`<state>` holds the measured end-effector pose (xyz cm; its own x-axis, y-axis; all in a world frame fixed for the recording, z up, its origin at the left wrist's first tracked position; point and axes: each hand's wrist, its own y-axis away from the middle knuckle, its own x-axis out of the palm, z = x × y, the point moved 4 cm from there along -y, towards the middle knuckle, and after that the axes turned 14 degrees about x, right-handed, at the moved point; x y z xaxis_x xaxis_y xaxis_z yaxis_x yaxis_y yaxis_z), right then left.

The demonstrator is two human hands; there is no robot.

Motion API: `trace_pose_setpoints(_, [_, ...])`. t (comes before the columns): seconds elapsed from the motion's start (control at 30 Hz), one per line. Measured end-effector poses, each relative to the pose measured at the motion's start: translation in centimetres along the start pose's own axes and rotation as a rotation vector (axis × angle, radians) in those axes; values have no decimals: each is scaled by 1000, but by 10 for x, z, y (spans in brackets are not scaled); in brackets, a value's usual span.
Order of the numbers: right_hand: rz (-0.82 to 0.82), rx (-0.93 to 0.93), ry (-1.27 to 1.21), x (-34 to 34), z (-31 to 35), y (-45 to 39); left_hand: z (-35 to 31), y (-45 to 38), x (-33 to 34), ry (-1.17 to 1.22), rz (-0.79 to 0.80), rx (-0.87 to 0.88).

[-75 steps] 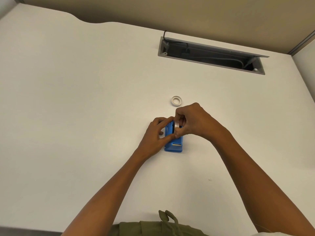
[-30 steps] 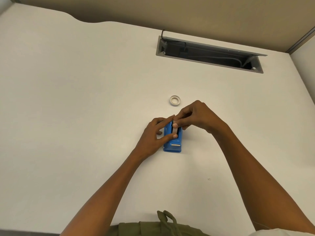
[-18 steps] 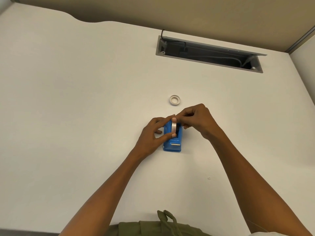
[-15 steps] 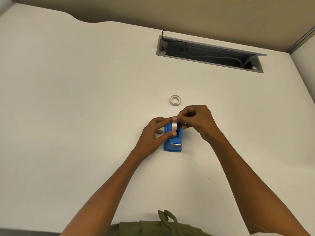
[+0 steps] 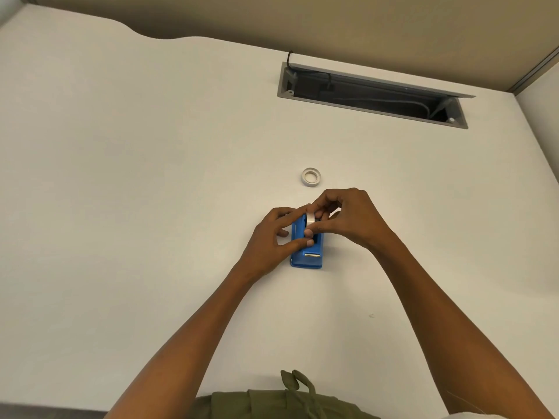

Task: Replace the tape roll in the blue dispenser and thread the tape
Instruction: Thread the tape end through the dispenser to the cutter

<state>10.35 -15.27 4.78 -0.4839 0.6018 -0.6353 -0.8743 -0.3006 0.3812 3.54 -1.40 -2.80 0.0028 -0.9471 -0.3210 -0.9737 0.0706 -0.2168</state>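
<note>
Pinching the white tape roll (image 5: 310,218) with our right hand (image 5: 352,219), we keep it upright in the well of the blue dispenser (image 5: 307,246), thumb laid across its near edge; our left hand (image 5: 272,240) grips the dispenser's left side, steadying it on the white desk (image 5: 121,176). Another small tape ring (image 5: 311,177) lies flat just beyond, near the cable tray opening (image 5: 372,95)

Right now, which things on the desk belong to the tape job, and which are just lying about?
In the job:
blue dispenser, held by left hand
tape roll, pinched by right hand
small white ring, probably the spent roll

Lying about:
cable tray
speck
</note>
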Motion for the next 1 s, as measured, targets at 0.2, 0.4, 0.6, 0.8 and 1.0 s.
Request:
trace_pose_setpoints(0.2, [30, 45, -50, -4, 2, -4, 0, -1, 0, 5, -15, -10])
trace_pose_setpoints(0.4, [62, 70, -74, -7, 6, -7, 1, -1, 0, 23, -33, -5])
trace_pose_setpoints(0.6, [-11, 37, 62, -6, 10, -1, -1, -1, 0, 33, -42, -12])
trace_pose_setpoints(0.8, [-13, -35, 376, -3, 27, 5, -2, -1, 0, 31, -39, -4])
trace_pose_setpoints(1.0, [34, -10, 558, 4, 39, 5, -3, -2, 0, 37, -36, -2])
